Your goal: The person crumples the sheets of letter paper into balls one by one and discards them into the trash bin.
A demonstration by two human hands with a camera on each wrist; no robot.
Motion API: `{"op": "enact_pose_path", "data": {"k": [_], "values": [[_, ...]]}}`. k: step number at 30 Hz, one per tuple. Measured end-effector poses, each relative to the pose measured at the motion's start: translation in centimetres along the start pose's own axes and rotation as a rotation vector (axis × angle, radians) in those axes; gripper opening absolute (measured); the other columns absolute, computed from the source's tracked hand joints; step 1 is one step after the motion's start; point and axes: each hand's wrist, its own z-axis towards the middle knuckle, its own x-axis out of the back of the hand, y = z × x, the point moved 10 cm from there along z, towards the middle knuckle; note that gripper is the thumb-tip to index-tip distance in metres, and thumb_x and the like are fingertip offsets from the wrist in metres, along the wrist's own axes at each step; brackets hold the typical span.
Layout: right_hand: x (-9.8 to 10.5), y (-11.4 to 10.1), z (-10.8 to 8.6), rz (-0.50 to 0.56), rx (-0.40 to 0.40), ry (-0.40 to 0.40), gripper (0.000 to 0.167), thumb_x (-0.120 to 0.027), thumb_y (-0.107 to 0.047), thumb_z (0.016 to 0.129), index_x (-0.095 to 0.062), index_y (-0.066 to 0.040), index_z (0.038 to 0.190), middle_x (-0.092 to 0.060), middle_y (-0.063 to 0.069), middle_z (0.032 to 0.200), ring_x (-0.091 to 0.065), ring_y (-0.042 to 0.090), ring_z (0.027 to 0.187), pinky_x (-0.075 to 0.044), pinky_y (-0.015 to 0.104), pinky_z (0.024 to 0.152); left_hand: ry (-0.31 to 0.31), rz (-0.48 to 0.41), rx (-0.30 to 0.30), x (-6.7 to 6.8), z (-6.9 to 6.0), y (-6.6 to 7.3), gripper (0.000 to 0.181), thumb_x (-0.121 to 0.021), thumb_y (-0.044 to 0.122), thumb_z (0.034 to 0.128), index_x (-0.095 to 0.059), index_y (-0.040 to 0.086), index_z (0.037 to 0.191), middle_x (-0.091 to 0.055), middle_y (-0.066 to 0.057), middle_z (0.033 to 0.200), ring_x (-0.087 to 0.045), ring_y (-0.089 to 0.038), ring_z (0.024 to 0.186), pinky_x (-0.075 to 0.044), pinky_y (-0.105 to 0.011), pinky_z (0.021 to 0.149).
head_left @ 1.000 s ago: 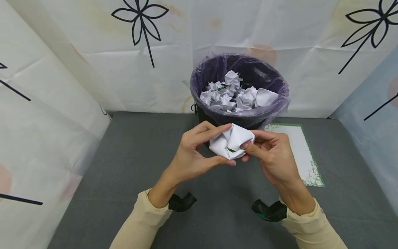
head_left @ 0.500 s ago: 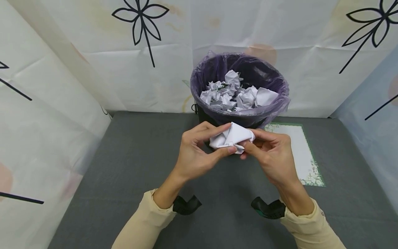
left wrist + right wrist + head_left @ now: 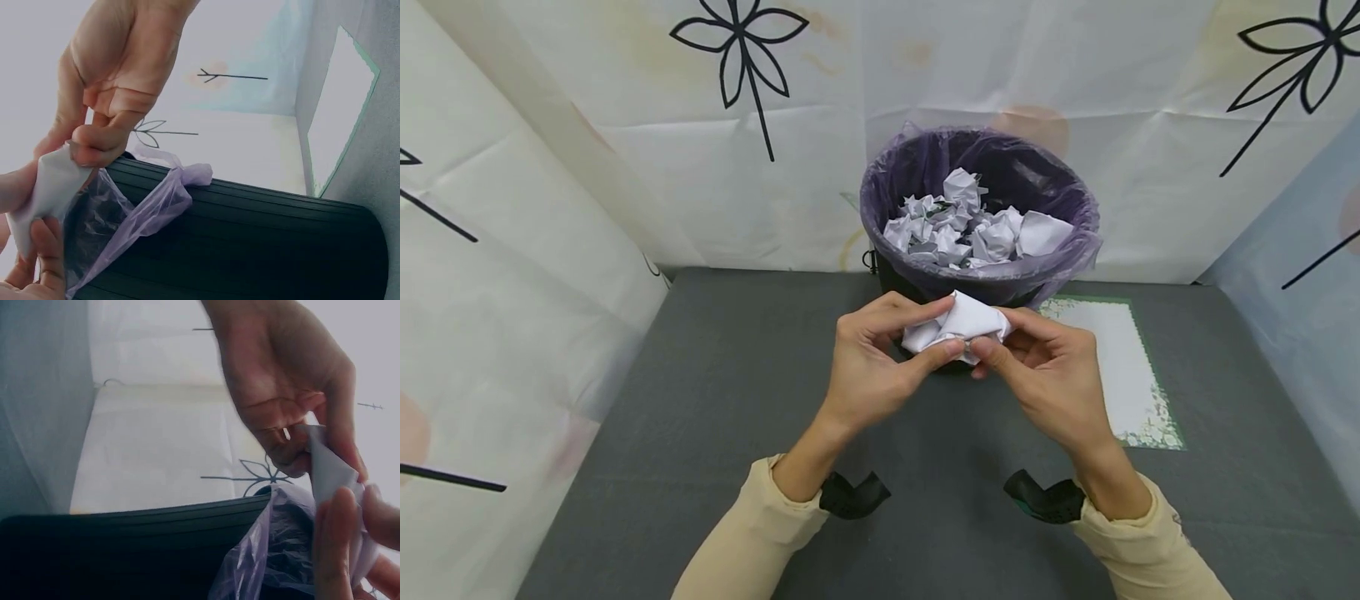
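Observation:
A folded, crumpled wad of white paper is held between both hands in front of the bin. My left hand pinches its left side, index finger on the top corner and thumb on the near edge. On the other side, my right hand pinches the paper, its thumb close to the left thumb. In the left wrist view the paper appears between the fingertips of both hands. The right wrist view shows its pale folded face, partly covered by fingers.
Just behind the hands stands a black bin with a purple liner; several crumpled paper balls lie inside. A white sheet with a green floral border lies flat on the grey table at right. Patterned cloth walls surround the table.
The paper's lower part has been folded up, so the wad is flatter and its green patch is hidden. Both thumbs have come closer together at the near edge.

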Motion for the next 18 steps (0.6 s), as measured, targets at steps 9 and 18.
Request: {"op": "enact_pose_path", "data": {"k": [9, 18], "values": [[0.8, -0.1, 0.2, -0.029, 0.042, 0.132, 0.012, -0.069, 0.018, 0.087, -0.068, 0.018, 0.099, -0.069, 0.012, 0.082, -0.063, 0.015, 0.057, -0.054, 0.022, 0.054, -0.049, 0.001, 0.037, -0.5, 0.0, 0.0, 0.052, -0.079, -0.013, 0.0800, -0.064, -0.009, 0.129, -0.069, -0.016, 0.108, -0.065, -0.023, 0.095, -0.056, -0.031, 0.078], [0.8, 0.3, 0.3, 0.014, 0.008, 0.136, 0.009, -0.069, 0.017, 0.087, -0.064, 0.021, 0.093, -0.068, 0.010, 0.083, -0.064, 0.016, 0.058, -0.056, 0.025, 0.054, 0.025, 0.047, 0.082, -0.1, -0.2, -0.6, 0.036, -0.081, -0.008, 0.0822, -0.072, -0.008, 0.117, -0.073, -0.016, 0.104, -0.068, -0.019, 0.088, -0.058, -0.029, 0.075]]}}
